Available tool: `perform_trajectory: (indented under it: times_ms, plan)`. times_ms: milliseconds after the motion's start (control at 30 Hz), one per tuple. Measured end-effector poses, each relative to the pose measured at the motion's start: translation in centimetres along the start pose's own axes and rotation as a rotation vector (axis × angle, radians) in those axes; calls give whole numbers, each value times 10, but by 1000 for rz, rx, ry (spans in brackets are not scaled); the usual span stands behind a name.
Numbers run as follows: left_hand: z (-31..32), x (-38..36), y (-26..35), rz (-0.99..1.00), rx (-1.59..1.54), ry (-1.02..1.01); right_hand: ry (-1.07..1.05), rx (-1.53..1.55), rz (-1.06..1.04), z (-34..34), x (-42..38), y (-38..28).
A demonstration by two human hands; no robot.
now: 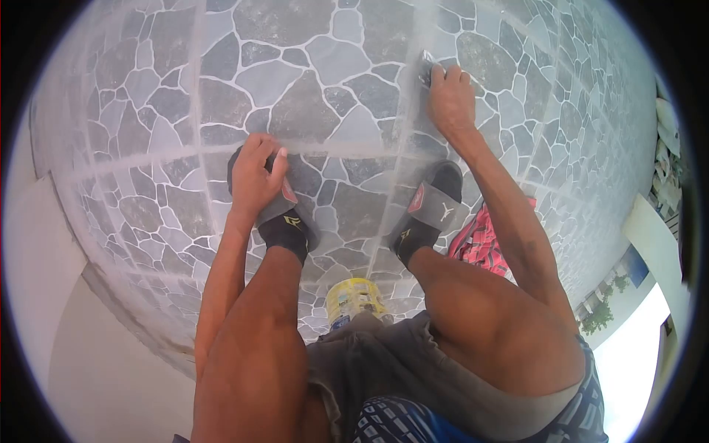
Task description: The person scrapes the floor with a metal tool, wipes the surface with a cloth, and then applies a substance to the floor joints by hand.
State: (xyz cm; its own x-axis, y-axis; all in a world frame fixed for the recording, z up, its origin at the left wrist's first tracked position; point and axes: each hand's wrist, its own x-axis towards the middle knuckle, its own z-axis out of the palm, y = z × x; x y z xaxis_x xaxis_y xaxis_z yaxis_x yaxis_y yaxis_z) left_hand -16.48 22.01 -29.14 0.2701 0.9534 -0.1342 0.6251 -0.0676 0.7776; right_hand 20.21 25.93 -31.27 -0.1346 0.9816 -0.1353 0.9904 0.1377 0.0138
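Observation:
My right hand (pixel 452 100) is closed on a small, dark, shiny-edged object (pixel 425 68), whose kind I cannot make out. It presses this to the floor on a pale grout line (pixel 410 103) between two tiles. My left hand (pixel 257 168) hangs over the toe of my left slide sandal (pixel 277 203), fingers bent and thumb apart, with nothing visible in it. The floor tiles (pixel 303 103) carry a grey stone pattern with white veins. Hazy pale residue borders the grout lines.
Between my legs stands a yellow-rimmed bucket (pixel 356 299). A pink patterned cloth (pixel 484 240) lies beside my right slide sandal (pixel 436 199). At left runs a white wall (pixel 66 288); at far right are a pale ledge (pixel 653 229), rubble (pixel 668 177) and a green plant (pixel 600 316).

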Motion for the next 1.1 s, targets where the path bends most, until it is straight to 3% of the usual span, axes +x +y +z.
perform_trajectory:
  times_ms: [100, 200, 400, 500, 567, 633, 733, 800, 867, 1000, 1067, 1100]
  plan:
    - [1, 0, -3, 26, 20, 18, -100, -64, -325, 6, -97, -62]
    - [-1, -3, -5, 8, 34, 2, -79, 82, -404, -1, -111, -61]
    - [2, -3, -3, 2, 45, -24, 194, -81, -139, 13, 46, 35]
    - [1, 0, -1, 16, 61, -24, 93, 53, -199, 6, 9, 1]
    - [1, -3, -4, -10, 32, -20, 47, 85, -358, 17, -69, -41]
    - [3, -3, -5, -9, 29, -17, -3, -31, -561, 5, -99, -48]
    - [1, -5, -4, -12, 51, -22, 77, -24, -437, 13, -32, -18]
    - [1, -4, -1, 9, 71, -28, 125, -89, -241, 3, 47, 19]
    - [0, -4, 0, 6, 78, -44, 181, 55, -86, 1, 90, 40]
    - [0, -4, -2, 18, 75, -26, 124, 26, -212, 3, -9, -12]
    - [1, -3, -4, 18, 71, -13, -144, -65, -337, -3, -80, -48]
    - [0, -5, -4, 13, 74, -15, -128, -45, -344, -2, -83, -46]
